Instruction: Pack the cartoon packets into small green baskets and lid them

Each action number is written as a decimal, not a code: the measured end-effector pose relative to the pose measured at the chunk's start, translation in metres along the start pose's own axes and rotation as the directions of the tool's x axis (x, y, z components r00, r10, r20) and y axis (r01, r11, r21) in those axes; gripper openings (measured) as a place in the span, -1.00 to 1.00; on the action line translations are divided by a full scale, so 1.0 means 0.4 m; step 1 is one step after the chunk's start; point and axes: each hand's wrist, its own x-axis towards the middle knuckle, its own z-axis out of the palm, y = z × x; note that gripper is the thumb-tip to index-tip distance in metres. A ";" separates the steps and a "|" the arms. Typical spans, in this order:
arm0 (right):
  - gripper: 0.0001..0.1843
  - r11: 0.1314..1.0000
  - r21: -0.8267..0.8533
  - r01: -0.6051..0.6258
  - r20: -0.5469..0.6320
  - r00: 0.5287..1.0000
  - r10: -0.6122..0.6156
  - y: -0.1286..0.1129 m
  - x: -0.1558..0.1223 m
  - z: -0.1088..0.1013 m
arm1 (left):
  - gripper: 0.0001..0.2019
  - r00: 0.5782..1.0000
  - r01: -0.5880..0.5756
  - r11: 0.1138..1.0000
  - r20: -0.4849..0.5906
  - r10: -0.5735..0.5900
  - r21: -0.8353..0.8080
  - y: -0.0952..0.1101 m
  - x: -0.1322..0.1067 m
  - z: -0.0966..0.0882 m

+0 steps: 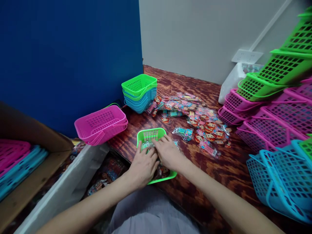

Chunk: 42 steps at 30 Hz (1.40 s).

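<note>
A bright green plastic basket [162, 179] stands at the table's near edge, in front of my body. Both hands reach into it. My left hand [144, 165] has its fingers bent over a clear plastic packet [145, 145] near the basket's far end. Beside it, my right hand [168, 150] bends over the same spot, its fingers close together and their tips partly hidden. More packets with dark printed figures [162, 171] lie in the basket below my hands. Right of the basket rests a packet with teal contents [183, 132].
A heap of small packets [209, 126] spreads over the wood-grain table [207, 175]. Nested green and blue baskets [138, 94] stand behind, a pink basket [102, 125] at left. Stacked green, pink and blue baskets [275, 175] line the right. A white foam box [65, 185] sits below left.
</note>
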 end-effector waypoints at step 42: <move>-0.76 0.931 0.356 -0.085 -0.185 0.970 0.159 -0.025 -0.139 0.017 | -0.69 0.990 -0.108 0.993 0.084 0.113 -0.054 -0.042 0.034 0.013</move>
